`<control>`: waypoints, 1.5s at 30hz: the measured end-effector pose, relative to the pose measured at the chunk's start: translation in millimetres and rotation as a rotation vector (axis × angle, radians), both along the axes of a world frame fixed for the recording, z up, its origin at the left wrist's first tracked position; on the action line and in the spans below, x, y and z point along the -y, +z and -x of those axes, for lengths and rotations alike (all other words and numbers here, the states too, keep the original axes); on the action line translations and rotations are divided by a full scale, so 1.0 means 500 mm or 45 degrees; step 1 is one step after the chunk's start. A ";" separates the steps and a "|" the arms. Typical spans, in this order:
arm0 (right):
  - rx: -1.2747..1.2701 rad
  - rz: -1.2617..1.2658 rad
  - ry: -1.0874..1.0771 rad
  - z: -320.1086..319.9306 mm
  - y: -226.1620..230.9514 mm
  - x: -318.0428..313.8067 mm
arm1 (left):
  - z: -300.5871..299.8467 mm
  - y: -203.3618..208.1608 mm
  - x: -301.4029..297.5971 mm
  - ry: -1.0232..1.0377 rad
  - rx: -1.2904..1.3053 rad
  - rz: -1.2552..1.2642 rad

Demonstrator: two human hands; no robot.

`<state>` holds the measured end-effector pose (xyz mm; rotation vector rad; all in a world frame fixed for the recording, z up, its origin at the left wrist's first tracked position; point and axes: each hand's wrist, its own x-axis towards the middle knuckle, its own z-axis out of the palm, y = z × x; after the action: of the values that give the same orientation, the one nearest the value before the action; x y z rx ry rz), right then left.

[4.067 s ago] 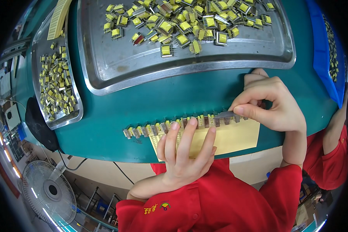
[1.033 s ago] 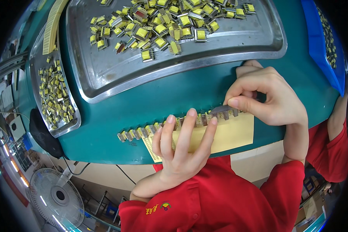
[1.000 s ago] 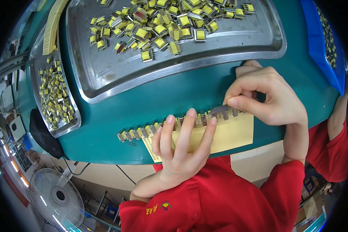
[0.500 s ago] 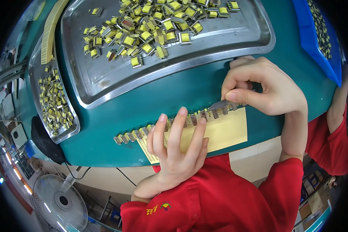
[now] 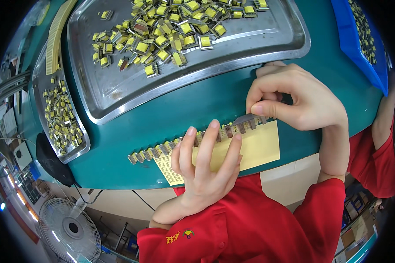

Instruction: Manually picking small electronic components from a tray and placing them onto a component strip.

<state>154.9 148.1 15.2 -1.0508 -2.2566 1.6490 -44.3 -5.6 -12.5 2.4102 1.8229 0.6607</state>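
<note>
A long row of small transformers (image 5: 156,152) with metal cores and yellow windings lies slantwise on the green table, along the top edge of a sheet of yellow labels (image 5: 261,144). My left hand (image 5: 206,171) is open, its fingers spread over the middle of the row and the sheet; the fingertips appear to touch the parts. In my right hand (image 5: 298,98), thumb and forefinger pinch a thin grey pointed blade (image 5: 243,119). Its tip points left and meets the row near its right part. The pieces under my left fingers are partly hidden.
Beyond the row stands a large metal tray (image 5: 131,103) heaped with yellow transformers. A narrower metal tray (image 5: 81,151) at the left holds more, with a yellow strip (image 5: 55,44) across it. A blue bin (image 5: 344,39) is at the right, near another person's arm (image 5: 384,109).
The blade and my right hand have shifted slightly left along the row. My left fingertips have moved slightly right and up; the fingers remain spread.
</note>
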 end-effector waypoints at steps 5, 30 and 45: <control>0.018 -0.013 0.006 0.000 0.000 0.000 | 0.000 0.000 0.001 0.002 -0.001 0.007; -0.046 -0.035 -0.044 0.004 -0.004 0.006 | -0.001 -0.005 -0.002 0.004 -0.061 -0.012; -0.041 0.003 -0.041 -0.010 0.008 -0.003 | -0.013 -0.010 0.001 0.012 -0.049 -0.032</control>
<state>159.9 149.7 19.4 -1.0474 -2.2070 1.6443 -38.0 -6.1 -17.7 2.4484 1.8526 0.6466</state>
